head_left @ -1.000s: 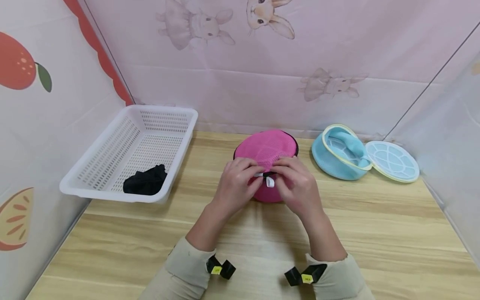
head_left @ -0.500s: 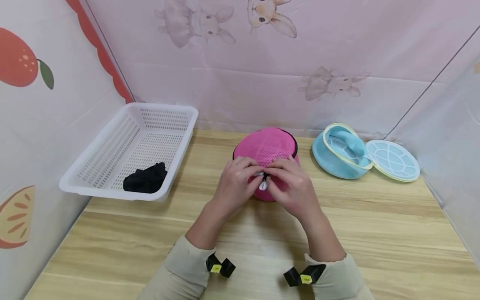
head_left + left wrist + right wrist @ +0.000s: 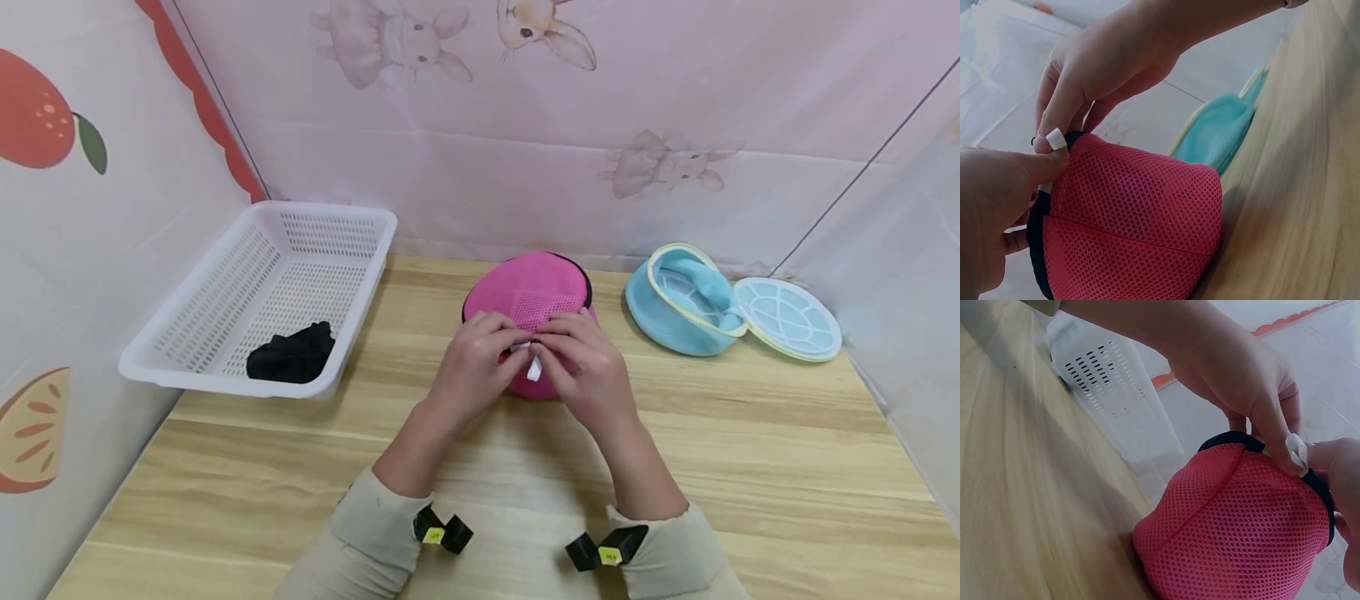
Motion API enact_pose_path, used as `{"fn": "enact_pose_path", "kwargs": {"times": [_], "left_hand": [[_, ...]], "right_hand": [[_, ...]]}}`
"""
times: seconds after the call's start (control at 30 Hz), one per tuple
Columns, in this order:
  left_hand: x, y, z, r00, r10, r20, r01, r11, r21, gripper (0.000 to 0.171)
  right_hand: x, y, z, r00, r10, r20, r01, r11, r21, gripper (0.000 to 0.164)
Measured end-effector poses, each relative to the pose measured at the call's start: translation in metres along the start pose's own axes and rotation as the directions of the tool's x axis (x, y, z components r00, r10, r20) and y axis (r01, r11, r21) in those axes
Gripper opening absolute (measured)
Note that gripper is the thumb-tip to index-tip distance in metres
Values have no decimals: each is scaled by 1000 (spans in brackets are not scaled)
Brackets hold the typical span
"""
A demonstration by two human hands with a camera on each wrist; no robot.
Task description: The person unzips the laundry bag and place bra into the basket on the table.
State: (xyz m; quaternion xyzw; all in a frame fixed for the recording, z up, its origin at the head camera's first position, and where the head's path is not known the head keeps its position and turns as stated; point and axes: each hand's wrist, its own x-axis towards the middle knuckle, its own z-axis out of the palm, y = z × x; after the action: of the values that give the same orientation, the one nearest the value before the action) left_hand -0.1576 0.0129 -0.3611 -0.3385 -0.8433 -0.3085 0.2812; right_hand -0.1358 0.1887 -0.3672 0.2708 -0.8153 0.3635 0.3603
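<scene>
In the head view a round pink mesh laundry bag [image 3: 525, 292] with black edging stands on the wooden table, its lid side up. My left hand [image 3: 480, 362] pinches the front edge of the bag between thumb and fingers. Right beside it, the right hand [image 3: 592, 367] pinches the same edge, thumb and fingertips almost meeting the left ones. A small white tag [image 3: 534, 369] hangs between the thumbs. From the left wrist view, the black edging [image 3: 1038, 244] runs under both hands, and the mesh wall below bulges out. Fingertips hide the zipper pull, if one is there.
A white perforated basket [image 3: 360, 325] stands at the left with a black cloth [image 3: 292, 356] in it. Back right lies a light blue mesh bag [image 3: 667, 321], its round lid [image 3: 787, 317] folded open. A printed pink curtain [image 3: 487, 183] closes off the back.
My right hand has shifted slightly left, closer to the left hand, along the bag's edge. The white tag has turned and now hangs narrower. The left hand stays nearly in place.
</scene>
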Motion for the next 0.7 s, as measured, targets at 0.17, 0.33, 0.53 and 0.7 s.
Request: {"fn": "enact_pose_path", "kwargs": {"times": [0.17, 0.33, 0.53, 0.7], "left_hand": [[0, 2, 2, 1000, -4, -5, 4, 1000, 13, 15], [1, 2, 3, 1000, -11, 7, 11, 999, 35, 14], [0, 3, 3, 1000, -16, 11, 16, 999, 43, 13], [0, 3, 2, 1000, -21, 22, 20, 999, 31, 13]], "right_hand": [[0, -2, 4, 998, -12, -54, 9, 999, -52, 11], [0, -3, 6, 997, -24, -68, 17, 995, -101, 12], [-2, 0, 10, 992, -72, -105, 58, 990, -128, 12], [-3, 1, 12, 987, -93, -129, 73, 986, -149, 12]]}}
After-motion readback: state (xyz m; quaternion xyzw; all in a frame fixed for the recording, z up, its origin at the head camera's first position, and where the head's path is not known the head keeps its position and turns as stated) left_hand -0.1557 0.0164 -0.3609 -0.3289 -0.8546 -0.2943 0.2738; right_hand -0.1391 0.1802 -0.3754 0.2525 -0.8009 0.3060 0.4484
